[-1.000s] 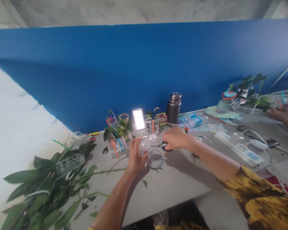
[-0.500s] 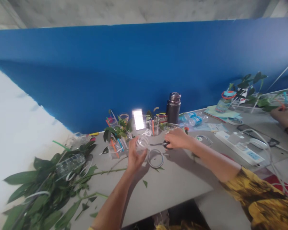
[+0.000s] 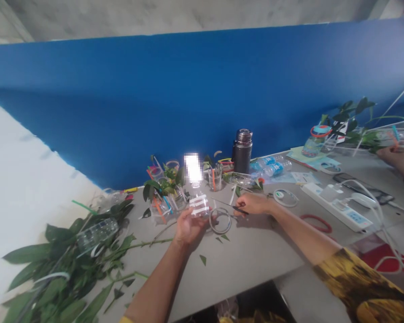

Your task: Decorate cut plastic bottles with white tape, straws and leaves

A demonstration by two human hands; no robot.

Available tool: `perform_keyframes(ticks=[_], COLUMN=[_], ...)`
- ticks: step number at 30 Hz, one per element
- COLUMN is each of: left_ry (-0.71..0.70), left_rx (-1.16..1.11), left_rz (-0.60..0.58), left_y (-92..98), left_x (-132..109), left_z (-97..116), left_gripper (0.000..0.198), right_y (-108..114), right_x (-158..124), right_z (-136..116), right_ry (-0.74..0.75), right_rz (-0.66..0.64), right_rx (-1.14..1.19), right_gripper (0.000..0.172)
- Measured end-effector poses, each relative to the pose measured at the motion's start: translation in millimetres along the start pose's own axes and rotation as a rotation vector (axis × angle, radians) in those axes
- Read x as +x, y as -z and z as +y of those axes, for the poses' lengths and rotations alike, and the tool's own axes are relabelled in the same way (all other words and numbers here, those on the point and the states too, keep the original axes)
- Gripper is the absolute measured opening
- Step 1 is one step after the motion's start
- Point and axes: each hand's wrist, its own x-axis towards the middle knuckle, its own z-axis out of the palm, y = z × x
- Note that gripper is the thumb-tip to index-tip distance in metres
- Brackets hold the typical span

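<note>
A clear plastic bottle (image 3: 199, 205) with white strips on its side stands upright in my left hand (image 3: 187, 226), whose fingers wrap round its lower part. To the right, my right hand (image 3: 252, 204) is closed on dark-handled scissors (image 3: 234, 207); their thin blades point left toward the bottle, apart from it. A roll of pale tape (image 3: 220, 220) lies on the table between my hands. Beyond the bottle is a bright blurred rectangle (image 3: 193, 169). Clear cups with leaves and coloured strips (image 3: 163, 208) stand to the left of it.
Leafy branches (image 3: 54, 269) cover the left of the grey table (image 3: 229, 278). Behind stand a dark thermos (image 3: 243, 152) and lying water bottles (image 3: 272, 168). On the right are a power strip (image 3: 336, 208), a red ring (image 3: 315, 223) and another person's hand (image 3: 395, 157).
The bottle has turned upright in my left hand, showing its white strips. My right hand with the scissors has moved slightly right and down, away from it. A white strip now shows near the scissors.
</note>
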Motion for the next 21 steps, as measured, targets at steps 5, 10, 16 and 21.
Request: perform_keyframes(ticks=[5, 10, 16, 21], left_ry=[-0.003, 0.006, 0.017, 0.059], left_rx=[0.058, 0.099, 0.046, -0.024], left_rz=[-0.022, -0.037, -0.033, -0.037], left_y=[-2.3, -0.3, -3.7, -2.9], left_x=[-1, -2, -2, -4], left_z=[-7, -7, -5, -1], left_gripper=[0.041, 0.044, 0.044, 0.044], right_y=[-11, -4, 1, 7], right_x=[1, -6, -21, -24], right_z=[13, 26, 31, 30], right_ry=[-0.091, -0.257, -0.315, -0.302], right_rz=[0.15, 0.313, 0.276, 0.172], right_rx=[0.05, -0.21, -0.514, -0.717], right_gripper=[0.042, 0.037, 0.027, 0.039])
